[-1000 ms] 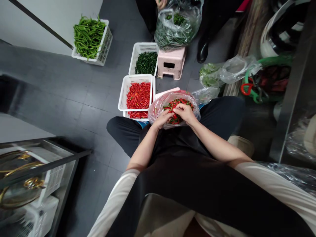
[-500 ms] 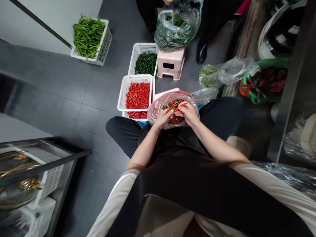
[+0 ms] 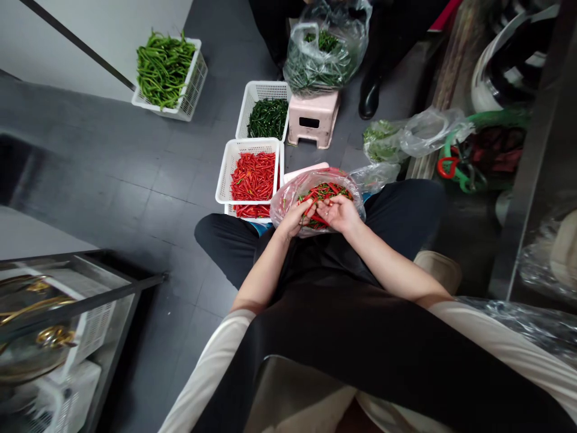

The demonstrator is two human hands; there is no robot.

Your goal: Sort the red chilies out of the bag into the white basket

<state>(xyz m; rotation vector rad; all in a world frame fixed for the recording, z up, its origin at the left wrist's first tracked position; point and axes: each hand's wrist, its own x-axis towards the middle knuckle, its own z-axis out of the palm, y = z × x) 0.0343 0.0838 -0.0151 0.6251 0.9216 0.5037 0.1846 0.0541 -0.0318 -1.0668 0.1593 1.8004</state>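
Note:
A clear plastic bag (image 3: pixel 280 201) sits open in my lap, with red chili peppers (image 3: pixel 322 191) on green stems inside. Over its near left side, my left hand (image 3: pixel 295 218) is closed, a red chili pepper pinched between thumb and fingers. My right hand (image 3: pixel 341 214) is turned partly palm-up above the same chilies, its fingers curled inward close to the left fingertips. What the right fingers hold, if anything, is too small to make out. Just left of the bag, a white basket (image 3: pixel 222 180) of stemless red chilies rests on another basket of red chilies.
A basket (image 3: pixel 246 108) of dark green chilies stands beyond, beside a pink stool (image 3: pixel 331 123) bearing a bag of green chilies (image 3: pixel 322 66). Another person's boot (image 3: pixel 369 99) is near it. Long green peppers (image 3: pixel 162 69) fill a basket at far left. Scissors (image 3: pixel 469 171) lie at right.
My right hand has turned more palm-up, and the red chili that stuck out of its fingers no longer shows there. My left hand stays over the bag, holding a chili.

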